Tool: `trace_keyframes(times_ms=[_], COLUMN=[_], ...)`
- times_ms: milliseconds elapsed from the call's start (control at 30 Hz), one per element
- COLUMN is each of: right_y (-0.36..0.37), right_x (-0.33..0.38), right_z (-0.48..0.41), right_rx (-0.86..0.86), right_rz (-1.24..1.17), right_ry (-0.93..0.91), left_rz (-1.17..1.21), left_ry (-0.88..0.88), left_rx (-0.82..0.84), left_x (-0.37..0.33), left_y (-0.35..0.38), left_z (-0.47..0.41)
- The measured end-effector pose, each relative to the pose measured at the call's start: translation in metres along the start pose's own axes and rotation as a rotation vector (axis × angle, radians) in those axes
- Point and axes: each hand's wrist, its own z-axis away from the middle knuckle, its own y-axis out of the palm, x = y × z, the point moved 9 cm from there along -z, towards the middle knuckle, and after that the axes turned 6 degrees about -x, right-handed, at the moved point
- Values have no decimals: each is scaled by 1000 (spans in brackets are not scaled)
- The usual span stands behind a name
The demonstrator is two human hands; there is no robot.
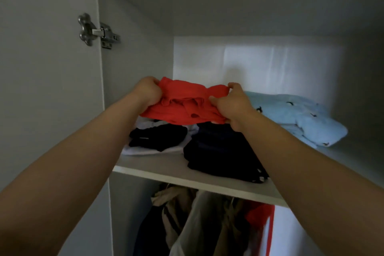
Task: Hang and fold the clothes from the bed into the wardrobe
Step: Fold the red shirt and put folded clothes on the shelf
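A folded red garment is held between both hands over the wardrobe shelf. My left hand grips its left edge and my right hand grips its right edge. Below it lie a small stack of black and white clothes at the left and a folded dark navy stack in the middle. Whether the red garment touches the piles under it is hidden.
A folded light blue garment lies on the shelf at the right. Below the shelf hang several clothes, beige, white, dark and red. The open wardrobe door with a metal hinge stands at the left.
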Motion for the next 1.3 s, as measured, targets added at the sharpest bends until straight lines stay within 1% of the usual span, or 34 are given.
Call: trace_keyframes(times_ms=[100, 200, 267, 300, 333, 367, 400, 433, 500, 533, 567, 600, 633, 700, 733, 767, 800, 833, 867, 900, 933, 967, 1000, 1033, 1100, 1167, 1233, 1300], right_y=[48, 86, 114, 131, 146, 156, 160, 160, 149, 138, 124, 108, 89, 49, 30, 12, -5, -22, -37, -51, -63, -72, -80, -87, -94, -91, -84, -82], right_x=[4, -1, -17, -29, -42, -53, -56, -56, -51, -45, -39, -34, -28, -26, -28, -32, -37, -39, -42, -43, -44, -45, -47, -50, -62, -84, -103, -107], right_z=[-34, -60, -64, -58, -47, -40, -35, -34, -36, -35, -38, -44, -48, -52, -53, -51, -48, -44, -38, -31, -23, -14, -4, 4, 17, 31, 43, 44], right_rx=[46, 81, 209, 337, 481, 589, 636, 657, 693, 704, 689, 655, 607, 532, 515, 506, 497, 477, 451, 426, 412, 416, 432, 456, 523, 605, 615, 593], right_rz=[16, 18, 126, 269, 475, 687, 865, 945, 935, 897, 867, 857, 862, 883, 875, 860, 841, 819, 798, 782, 775, 773, 772, 771, 769, 852, 966, 962], right_ry=[-51, -57, -31, -28, -42, -99, -198, -272, -293, -286, -293, -325, -370, -419, -418, -405, -390, -383, -387, -404, -432, -460, -484, -503, -508, -508, -595, -656], left_rz=[-259, -525, -735, -776, -760, -708, -651, -619, -605, -599, -599, -601, -613, -635, -606, -514, -355, -175, -34, 25, 15, -29, -99, -185, -345, -448, -493, -513], left_ry=[157, 219, 210, 218, 242, 268, 288, 297, 269, 247, 227, 215, 207, 229, 286, 376, 476, 573, 665, 758, 840, 886, 895, 896, 903, 911, 925, 888], left_rx=[-89, -105, -69, -54, -31, 13, 92, 201, 443, 526, 560, 559, 524, 354, 241, 149, 107, 138, 229, 342, 443, 529, 596, 629, 628, 605, 632, 713], left_x=[-6, 0, 7, 8, 8, 8, 12, 22, 54, 70, 82, 88, 87, 69, 48, 23, -3, -27, -48, -63, -71, -72, -68, -61, -47, -36, -29, -23], left_y=[-5, 1, 10, 17, 26, 39, 57, 78, 118, 132, 139, 140, 138, 125, 117, 113, 112, 113, 118, 126, 134, 144, 154, 164, 178, 189, 197, 201], left_z=[-46, -73, -81, -83, -84, -84, -82, -75, -48, -36, -30, -29, -32, -37, -33, -22, -1, 25, 54, 83, 108, 127, 140, 146, 154, 154, 151, 144])
